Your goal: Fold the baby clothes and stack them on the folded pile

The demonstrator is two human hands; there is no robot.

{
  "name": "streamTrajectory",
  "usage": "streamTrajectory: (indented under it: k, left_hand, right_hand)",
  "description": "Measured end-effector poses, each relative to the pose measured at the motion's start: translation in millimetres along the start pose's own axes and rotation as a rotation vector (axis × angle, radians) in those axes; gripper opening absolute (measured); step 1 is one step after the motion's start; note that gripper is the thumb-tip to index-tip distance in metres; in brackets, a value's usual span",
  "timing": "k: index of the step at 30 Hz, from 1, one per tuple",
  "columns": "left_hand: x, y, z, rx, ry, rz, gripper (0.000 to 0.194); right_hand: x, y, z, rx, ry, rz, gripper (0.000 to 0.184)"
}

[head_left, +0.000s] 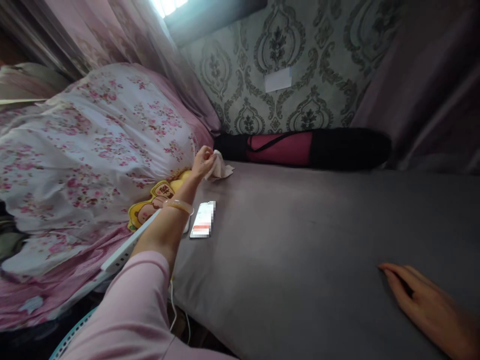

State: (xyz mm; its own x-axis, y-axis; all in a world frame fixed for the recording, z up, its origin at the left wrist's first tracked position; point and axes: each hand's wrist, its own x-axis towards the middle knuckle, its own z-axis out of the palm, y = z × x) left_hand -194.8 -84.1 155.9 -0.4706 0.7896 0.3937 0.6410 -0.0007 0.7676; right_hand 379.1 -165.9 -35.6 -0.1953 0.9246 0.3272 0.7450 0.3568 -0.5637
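Note:
My left hand (203, 161) reaches far forward, its fingers closed on a crumpled whitish cloth (220, 169) at the back left of the grey-covered surface (285, 240). Part of the cloth hangs down onto that surface. A phone with a lit screen (202, 220) lies just right of my left forearm. At the lower right, my right hand (423, 302) is low over the grey cover, fingers extended and nothing visible in them; its far side is hidden.
Along the patterned wall lies a long black and dark red bag (281, 149). A floral blanket (123, 130) heaps up at the left. Beside my forearm are a yellow cartoon cushion (146, 212) and a white slatted object (129, 245). White cables (173, 305) hang by the near edge.

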Motion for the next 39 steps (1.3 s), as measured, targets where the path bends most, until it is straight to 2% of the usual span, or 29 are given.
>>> streamTrajectory:
  k: [2, 4, 5, 8, 10, 12, 16, 18, 20, 22, 24, 25, 27, 29, 30, 32, 34, 36, 37, 39]
  left_hand:
    - [-10, 32, 17.8, -0.185, -0.046, 0.181, 0.014]
    - [-29, 65, 34.2, -0.358, -0.193, 0.334, 0.020]
    - [-43, 80, 41.6, -0.426, -0.271, 0.382, 0.023]
    - [-91, 114, 61.5, -0.553, -0.606, 0.460, 0.026]
    - [-123, 125, 74.7, -0.622, -0.847, 0.458, 0.023]
    - [-149, 129, 88.5, -0.651, -1.025, 0.437, 0.020]
    - [-176, 132, 110.3, -0.656, -1.220, 0.356, 0.020]
    - [-181, 134, 113.5, -0.664, -1.267, 0.316, 0.021]
    - [-182, 135, 111.9, -0.674, -1.281, 0.287, 0.022]
    - [-181, 132, 108.3, -0.678, -1.283, 0.268, 0.023]
    - [-178, 126, 105.8, -0.683, -1.265, 0.263, 0.023]
    - [-176, 122, 105.5, -0.688, -1.230, 0.262, 0.022]
    - [-170, 116, 107.1, -0.693, -1.082, 0.268, 0.020]
    - [-167, 116, 110.7, -0.688, -0.858, 0.306, 0.018]
    - [-167, 118, 113.0, -0.684, -0.755, 0.340, 0.017]
    - [-169, 127, 118.5, -0.693, -0.643, 0.419, 0.016]
    - [-172, 136, 125.9, -0.737, -0.652, 0.472, 0.017]
    - [-175, 140, 135.2, -0.757, -0.687, 0.505, 0.019]
    - [-176, 139, 140.2, -0.745, -0.700, 0.514, 0.019]
    - [-177, 132, 149.7, -0.686, -0.727, 0.505, 0.020]
  right_hand:
    - [0, 2, 1, -0.015, -0.009, 0.004, 0.020]
    - [0, 3, 0, -0.021, -0.042, 0.020, 0.023]
    - [0, 2, -1, -0.018, -0.061, 0.029, 0.024]
    - [5, -7, -10, 0.012, -0.130, 0.039, 0.030]
    - [11, -22, -20, 0.046, -0.178, 0.023, 0.030]
    - [23, -44, -32, 0.091, -0.193, -0.019, 0.029]
    - [56, -99, -44, 0.180, -0.111, -0.194, 0.034]
    - [73, -124, -38, 0.257, -0.165, -0.308, 0.046]
    - [86, -142, -26, 0.344, -0.296, -0.412, 0.051]
    - [96, -149, -11, 0.419, -0.459, -0.471, 0.046]
    - [104, -148, -1, 0.459, -0.575, -0.456, 0.035]
    - [108, -145, 0, 0.459, -0.583, -0.419, 0.029]
    - [113, -140, -9, 0.408, -0.486, -0.310, 0.022]
    - [115, -141, -33, 0.322, -0.270, -0.229, 0.021]
    - [113, -144, -48, 0.282, -0.142, -0.220, 0.020]
    - [107, -157, -82, 0.231, 0.089, -0.320, 0.016]
    - [98, -168, -108, 0.228, 0.186, -0.353, 0.019]
    - [91, -167, -122, 0.180, 0.272, -0.244, 0.019]
    - [89, -161, -123, 0.124, 0.276, -0.168, 0.021]
    - [90, -140, -117, -0.051, 0.156, -0.049, 0.023]
